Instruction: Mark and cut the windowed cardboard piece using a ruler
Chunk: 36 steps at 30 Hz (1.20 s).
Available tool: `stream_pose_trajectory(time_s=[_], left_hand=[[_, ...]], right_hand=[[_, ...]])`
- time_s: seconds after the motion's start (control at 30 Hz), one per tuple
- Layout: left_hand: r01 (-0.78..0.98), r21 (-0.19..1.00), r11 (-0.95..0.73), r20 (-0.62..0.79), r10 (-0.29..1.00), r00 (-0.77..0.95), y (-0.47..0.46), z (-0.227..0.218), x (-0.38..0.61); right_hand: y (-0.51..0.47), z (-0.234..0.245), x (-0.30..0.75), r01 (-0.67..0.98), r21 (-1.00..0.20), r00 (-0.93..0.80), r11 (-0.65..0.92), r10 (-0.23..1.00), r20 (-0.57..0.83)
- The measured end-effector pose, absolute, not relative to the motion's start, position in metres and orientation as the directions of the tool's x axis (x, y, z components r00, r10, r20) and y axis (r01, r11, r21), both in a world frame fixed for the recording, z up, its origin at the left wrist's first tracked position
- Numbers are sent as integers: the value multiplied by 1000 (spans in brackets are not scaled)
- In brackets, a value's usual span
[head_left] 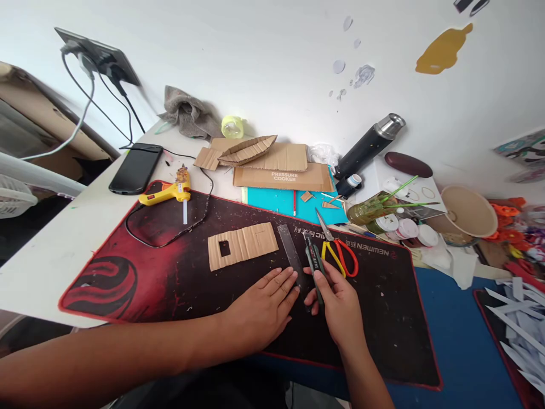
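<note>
My left hand (264, 307) lies flat on the dark mat with its fingers stretched out, their tips beside a dark ruler (290, 245). In my right hand (338, 298) is a dark green utility knife (314, 260), its tip pointing away from me. Beyond my left hand rests a cardboard piece (244, 245) with a rectangular hole cut near its left end and marked lines near its right end. Scissors (338, 253) with one red and one yellow handle lie just past the knife. Part of the ruler is hidden near my hands.
A yellow glue gun (168, 194) with its cord lies left on the mat (204, 307), near a black phone (135, 168). Cardboard scraps (281, 177) are stacked at the back. A black thermos (368, 145), small paint jars (406, 228) and a bowl (468, 211) stand at the right.
</note>
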State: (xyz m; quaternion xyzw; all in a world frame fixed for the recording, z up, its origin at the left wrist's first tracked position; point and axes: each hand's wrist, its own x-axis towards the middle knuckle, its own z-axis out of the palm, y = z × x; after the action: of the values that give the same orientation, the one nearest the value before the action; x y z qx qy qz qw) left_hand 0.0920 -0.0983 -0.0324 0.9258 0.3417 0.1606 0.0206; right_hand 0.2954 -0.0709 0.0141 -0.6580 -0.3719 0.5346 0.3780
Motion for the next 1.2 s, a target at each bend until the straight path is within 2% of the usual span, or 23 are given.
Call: stream_pose_trajectory(time_s=[0.27, 0.53, 0.63, 0.73, 0.87, 1.03, 1.2], left_hand=[[628, 141, -766, 279, 639, 717, -101, -34, 88], [588, 168, -791, 271, 611, 744, -99, -31, 87], [578, 196, -793, 286, 609, 740, -94, -25, 87], [585, 209, -784, 286, 621, 730, -85, -15, 87], [595, 184, -782, 283, 622, 730, -77, -7, 89], [532, 131, -837, 298, 545, 784, -84, -19, 88], [520, 98, -849, 296, 524, 799, -101, -34, 88]], right_hand=[[-80, 16, 299, -80, -876, 120, -476, 868, -482], [-86, 16, 295, 239, -851, 20, -468, 879, -477], [-86, 16, 292, 236, -857, 4, -459, 882, -471], [-86, 17, 293, 202, -879, 83, -432, 902, -424], [-85, 14, 303, 198, -901, 174, -387, 918, -356], [-82, 14, 313, 237, -898, 189, -370, 924, -331], [-80, 22, 311, 158, -896, 166, -416, 905, -391]])
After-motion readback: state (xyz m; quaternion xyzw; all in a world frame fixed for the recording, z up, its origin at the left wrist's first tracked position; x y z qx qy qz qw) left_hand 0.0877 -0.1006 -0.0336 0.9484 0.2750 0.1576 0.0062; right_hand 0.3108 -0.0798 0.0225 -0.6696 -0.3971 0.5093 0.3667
